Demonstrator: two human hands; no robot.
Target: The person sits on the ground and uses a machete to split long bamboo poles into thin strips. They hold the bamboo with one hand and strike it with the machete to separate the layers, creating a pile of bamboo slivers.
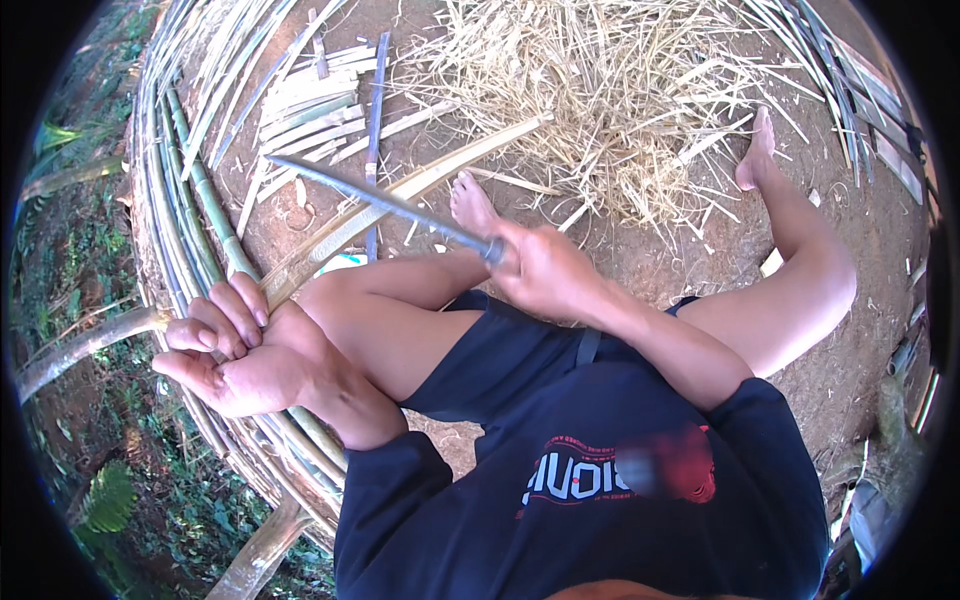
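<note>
My right hand is closed around the handle of a long knife, whose narrow blade points up and left and crosses above a split bamboo strip. That pale strip slants past my bent left leg, and its near end meets the curled fingers of my left hand. The left palm is turned up with the fingers folded toward it. Whether they grip the strip or something smaller is hidden.
Pale bamboo shavings heap up ahead between my feet. Short split pieces lie in a stack at the far left. Long bamboo poles run along the left edge, beside green plants. More long strips lie far right.
</note>
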